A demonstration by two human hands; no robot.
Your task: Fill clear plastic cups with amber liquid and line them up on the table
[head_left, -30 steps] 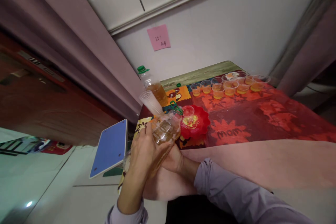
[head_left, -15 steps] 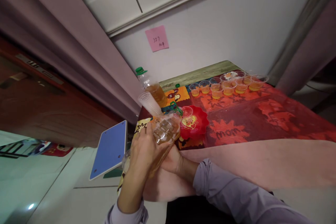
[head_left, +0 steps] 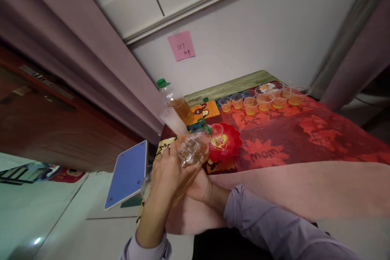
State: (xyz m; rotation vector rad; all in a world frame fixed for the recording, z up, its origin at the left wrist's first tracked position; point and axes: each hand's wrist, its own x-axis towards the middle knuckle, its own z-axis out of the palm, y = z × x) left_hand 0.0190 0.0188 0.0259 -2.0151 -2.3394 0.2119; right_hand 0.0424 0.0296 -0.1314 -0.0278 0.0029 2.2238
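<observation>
A large clear plastic bottle (head_left: 195, 150) of amber liquid lies tilted in both hands, its neck pointing toward a red scalloped plate (head_left: 233, 146). My left hand (head_left: 167, 170) is closed over its upper side. From below, my right hand (head_left: 199, 185) grips the same bottle, with its fingers partly hidden. A clear plastic cup (head_left: 217, 131) is on the plate, right beside the bottle's mouth. Around the neck a green handle ring (head_left: 204, 126) sticks up. Just behind the bottle leans a stack of clear cups (head_left: 173, 121).
A second bottle (head_left: 181, 107) with a green cap stands at the back left. A loose green cap (head_left: 206, 99) lies near it. Several cups (head_left: 264, 101) with a little yellow liquid are grouped at the back right. A blue board (head_left: 126, 174) is left of the table.
Both hands keep their grip and the bottle stays tilted over the plate's edge. Only a very slight shift of the whole view shows.
</observation>
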